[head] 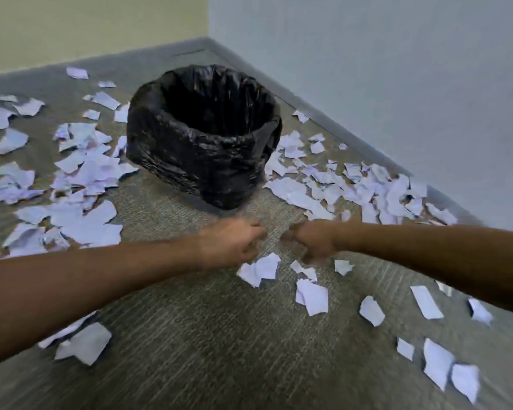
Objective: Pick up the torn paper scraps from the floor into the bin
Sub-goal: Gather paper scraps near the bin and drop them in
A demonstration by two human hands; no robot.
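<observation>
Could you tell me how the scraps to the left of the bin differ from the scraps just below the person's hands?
The scraps left of the bin lie in a dense, overlapping heap; the scraps below the hands are few and mostly apart, with carpet between them. The left heap sits beside the bin; the others lie nearer the left hand and right hand. Both are torn white paper on the floor.

On my feed, the bin (205, 134) wears a glossy black liner with faint pale glints along its creases. The paper scraps (311, 294) read white with a lilac cast; a few carry faint print. The floor (205, 335) is grey-green carpet with a fine streaked weave. I see one wall (86, 22) in pale yellow-green, the other wall (382, 69) in pale blue-grey, above a grey baseboard (323, 119).
</observation>
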